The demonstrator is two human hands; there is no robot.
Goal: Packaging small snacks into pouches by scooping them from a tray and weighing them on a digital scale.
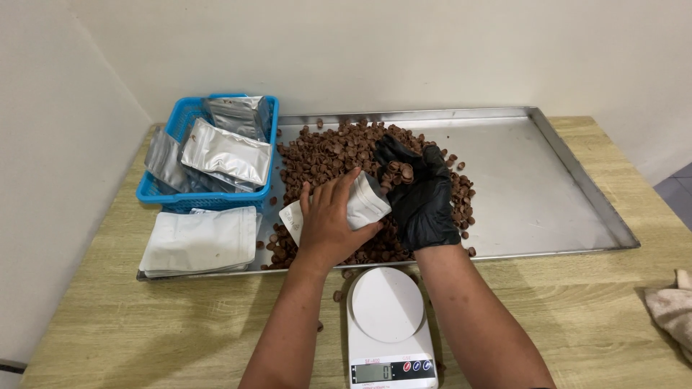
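My bare left hand (328,220) grips a small silver-white pouch (364,205), held tilted over the pile of small brown round pieces (324,155) on a large metal tray (533,187). My right hand (422,191), in a black glove, is cupped with several brown pieces in its palm, right beside the pouch's open end. Both hands hover above the near left part of the tray.
A blue basket (162,193) with filled silver pouches sits at the tray's left end. A stack of flat white pouches (200,241) lies in front of it. A white digital scale (388,320) stands on the wooden table (591,317). A cloth (670,306) lies at the right edge.
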